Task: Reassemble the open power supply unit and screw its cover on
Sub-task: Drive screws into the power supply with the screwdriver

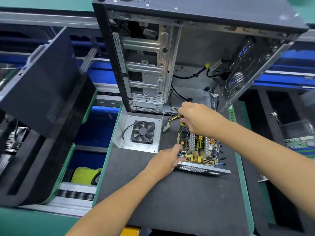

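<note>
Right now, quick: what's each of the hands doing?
Left hand: grips the near-left corner of the open power supply unit.
Right hand: closed around the wire bundle at its far end.

I see an open computer case standing upright at the tabletop's far edge, a black side panel leaning off its left edge, a circuit board beyond the right edge.

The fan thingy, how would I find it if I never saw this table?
Start at the tall open computer case standing on the dark mat. Just in front of its base, left of both hands, lies a bent grey metal cover. The black square fan sits on it, the only thing with curved blades.
</note>
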